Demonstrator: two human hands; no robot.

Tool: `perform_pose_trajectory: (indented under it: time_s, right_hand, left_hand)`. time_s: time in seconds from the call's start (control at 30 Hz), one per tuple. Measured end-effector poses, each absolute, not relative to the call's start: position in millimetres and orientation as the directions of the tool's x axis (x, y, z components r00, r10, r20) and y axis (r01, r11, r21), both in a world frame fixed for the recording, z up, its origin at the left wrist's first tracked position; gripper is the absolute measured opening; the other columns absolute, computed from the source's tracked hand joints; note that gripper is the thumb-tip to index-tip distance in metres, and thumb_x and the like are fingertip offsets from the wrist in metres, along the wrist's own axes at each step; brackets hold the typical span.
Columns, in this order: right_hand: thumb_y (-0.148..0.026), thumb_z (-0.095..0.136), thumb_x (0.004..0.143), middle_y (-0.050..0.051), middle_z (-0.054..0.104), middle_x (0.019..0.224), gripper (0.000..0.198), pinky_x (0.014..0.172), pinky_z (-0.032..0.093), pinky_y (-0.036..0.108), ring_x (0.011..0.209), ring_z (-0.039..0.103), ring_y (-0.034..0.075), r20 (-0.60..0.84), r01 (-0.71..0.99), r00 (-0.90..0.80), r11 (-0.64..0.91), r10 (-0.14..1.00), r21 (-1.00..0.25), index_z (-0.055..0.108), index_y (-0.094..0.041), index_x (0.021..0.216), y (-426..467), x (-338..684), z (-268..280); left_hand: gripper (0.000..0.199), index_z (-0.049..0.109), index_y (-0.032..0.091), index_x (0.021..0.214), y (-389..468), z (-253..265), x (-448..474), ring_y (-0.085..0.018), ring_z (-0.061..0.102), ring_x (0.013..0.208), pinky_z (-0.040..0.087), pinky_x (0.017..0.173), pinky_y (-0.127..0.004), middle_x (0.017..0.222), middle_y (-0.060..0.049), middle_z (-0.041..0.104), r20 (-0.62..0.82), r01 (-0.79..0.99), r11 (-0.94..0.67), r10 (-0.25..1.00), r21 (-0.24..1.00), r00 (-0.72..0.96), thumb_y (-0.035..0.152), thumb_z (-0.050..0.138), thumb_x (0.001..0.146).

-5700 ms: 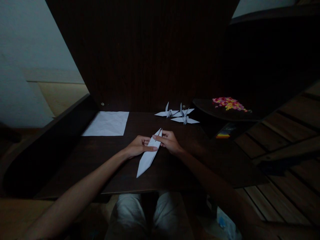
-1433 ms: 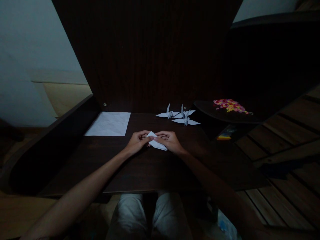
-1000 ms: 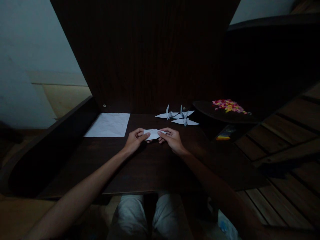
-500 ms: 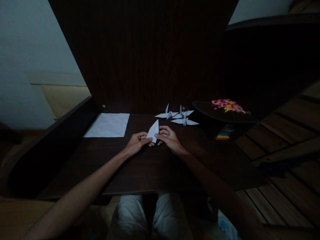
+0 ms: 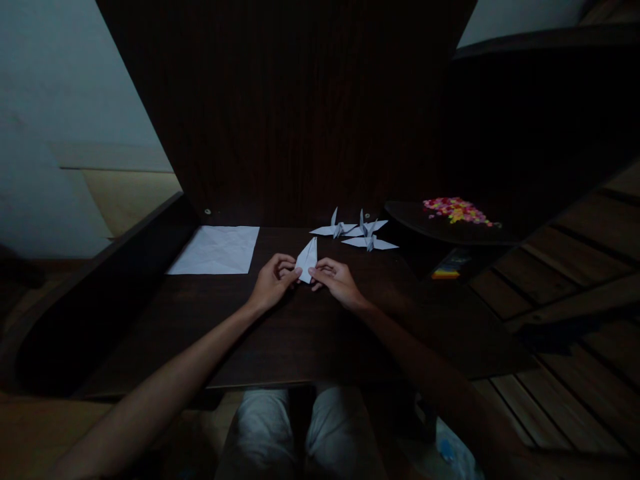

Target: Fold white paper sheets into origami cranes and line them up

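Observation:
Between my hands is a small piece of folded white paper point(image 5: 307, 259), its pointed end facing away from me. My left hand point(image 5: 274, 281) pinches its lower left edge, thumb on top and fingers curled beneath. On the other side, my right hand point(image 5: 339, 281) grips the lower right edge with the thumb over the front. Just beyond, at the back of the dark desk point(image 5: 280, 333), stand several white paper cranes point(image 5: 370, 241) with spread wings. The fingertips behind the paper are partly hidden.
A flat, creased white sheet point(image 5: 220, 250) lies at the back left. On the right, a raised dark shelf point(image 5: 405, 217) bears a pile of small colourful pieces point(image 5: 457, 210). A tall dark panel point(image 5: 290, 113) rises behind the desk, and a low side board point(image 5: 100, 293) bounds its left.
The folded paper has turned slightly and moved a little away from me. My left fingers have shifted up along its edge; both hands still hold it.

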State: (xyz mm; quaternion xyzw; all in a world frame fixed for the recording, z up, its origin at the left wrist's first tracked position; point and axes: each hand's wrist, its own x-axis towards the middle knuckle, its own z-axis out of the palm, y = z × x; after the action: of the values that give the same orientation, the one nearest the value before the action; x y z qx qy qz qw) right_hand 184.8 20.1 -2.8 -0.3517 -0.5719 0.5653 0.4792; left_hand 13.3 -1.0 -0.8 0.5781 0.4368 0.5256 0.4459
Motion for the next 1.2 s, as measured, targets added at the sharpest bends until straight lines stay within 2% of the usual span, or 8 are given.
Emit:
perform_pose_trajectory:
  time_s: [0.1,0.23,0.37,0.5,0.6,0.77,1.03,1.2]
  right_hand:
    - [-0.044,0.076,0.06,-0.002,0.055,0.066,0.036,0.049,0.056,0.026,0.064,0.058,0.013,0.155,-0.133,-0.294,0.12,0.943,-0.984,0.056,-0.017,0.069,19.8,183.6,-4.0]
    - [-0.047,0.076,0.06,-0.003,0.055,0.067,0.038,0.057,0.058,0.03,0.066,0.059,0.013,0.12,-0.156,-0.31,0.074,0.943,-0.985,0.052,-0.018,0.068,18.1,183.1,-3.7]
    - [-0.048,0.075,0.06,-0.003,0.055,0.066,0.039,0.059,0.054,0.027,0.063,0.058,0.011,0.128,-0.145,-0.297,0.088,0.946,-0.986,0.05,-0.018,0.067,17.8,183.5,-4.0]
    - [-0.05,0.073,0.062,-0.004,0.055,0.064,0.039,0.057,0.047,0.024,0.06,0.055,0.011,0.191,-0.073,-0.289,0.177,0.938,-0.981,0.05,-0.019,0.066,19.8,184.1,-6.1]
    - [-0.049,0.073,0.062,-0.003,0.056,0.067,0.038,0.062,0.047,0.026,0.065,0.057,0.012,0.23,-0.041,-0.292,0.228,0.928,-0.973,0.05,-0.019,0.067,20.1,184.0,-7.1]
    - [-0.049,0.073,0.062,-0.001,0.061,0.073,0.038,0.065,0.049,0.028,0.071,0.061,0.015,0.234,-0.052,-0.293,0.229,0.927,-0.972,0.05,-0.02,0.07,17.3,183.8,-5.2]
    - [-0.047,0.074,0.063,0.001,0.062,0.079,0.035,0.068,0.052,0.03,0.076,0.062,0.017,0.265,0.014,-0.232,0.275,0.936,-0.961,0.055,-0.019,0.073,21.9,186.9,-10.4]
    - [-0.044,0.074,0.063,0.003,0.063,0.078,0.031,0.069,0.051,0.031,0.076,0.061,0.018,0.283,0.038,-0.193,0.296,0.939,-0.954,0.059,-0.019,0.074,24.2,187.3,-11.6]
  left_hand:
    - [0.025,0.057,0.017,0.086,-4.4,3.0,11.6,-0.011,0.055,0.055,0.042,0.053,-0.021,0.065,0.002,0.06,0.305,0.223,-0.311,0.95,0.924,0.064,0.039,0.065,0.075]
    - [0.022,0.066,0.017,0.081,-10.4,8.7,12.6,-0.016,0.06,0.073,0.046,0.067,-0.027,0.081,-0.003,0.066,0.402,0.389,-0.415,0.908,0.822,0.119,0.039,0.062,0.078]
    - [0.031,0.067,0.017,0.092,-12.2,7.9,14.0,-0.018,0.061,0.078,0.048,0.074,-0.031,0.093,-0.006,0.069,0.394,0.367,-0.42,0.907,0.83,0.146,0.04,0.068,0.072]
    - [0.035,0.068,0.017,0.092,-11.4,6.7,13.5,-0.019,0.061,0.078,0.049,0.077,-0.034,0.095,-0.006,0.07,0.387,0.363,-0.408,0.912,0.838,0.134,0.04,0.073,0.065]
    - [0.031,0.069,0.019,0.092,-11.4,7.5,13.6,-0.018,0.062,0.077,0.05,0.076,-0.033,0.094,-0.005,0.071,0.397,0.383,-0.42,0.907,0.823,0.141,0.037,0.072,0.068]
    - [0.029,0.071,0.019,0.097,-12.6,7.3,14.4,-0.019,0.065,0.08,0.051,0.076,-0.032,0.096,-0.005,0.072,0.381,0.384,-0.418,0.909,0.824,0.172,0.034,0.069,0.072]
    - [0.029,0.071,0.016,0.1,-10.9,5.6,13.0,-0.025,0.064,0.099,0.046,0.093,-0.04,0.105,-0.008,0.07,0.361,0.385,-0.394,0.919,0.834,0.159,0.029,0.063,0.076]
    - [0.024,0.069,0.017,0.095,-6.7,3.4,12.5,-0.022,0.066,0.088,0.05,0.086,-0.038,0.097,-0.007,0.071,0.34,0.309,-0.354,0.935,0.883,0.102,0.027,0.063,0.074]
